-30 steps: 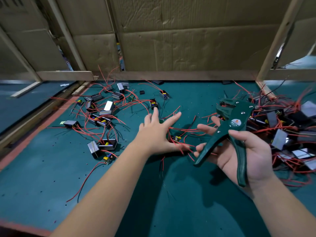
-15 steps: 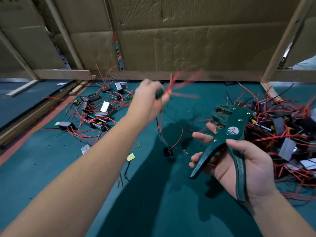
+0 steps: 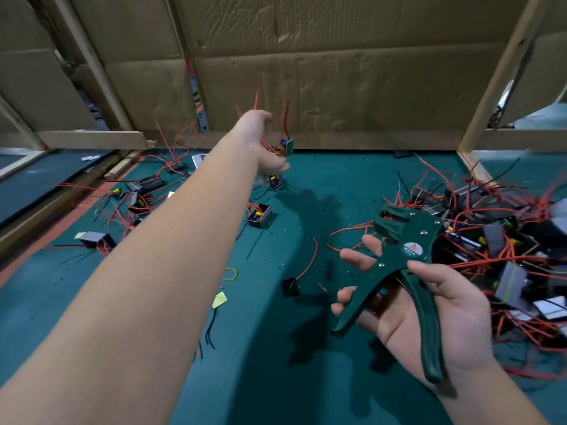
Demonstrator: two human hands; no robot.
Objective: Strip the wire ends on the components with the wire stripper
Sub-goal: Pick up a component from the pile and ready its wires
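My left hand (image 3: 260, 145) reaches far forward, a component (image 3: 286, 147) at its fingertips; blur hides whether I pinch it. My right hand (image 3: 438, 317) grips the wire stripper (image 3: 411, 250), handles spread. Its nose points forward-left toward that component, well apart.

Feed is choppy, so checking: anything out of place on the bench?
A component with red wires is up off the green mat at the left hand, blurred; I cannot tell if it is held. Loose wire scraps litter the mat.
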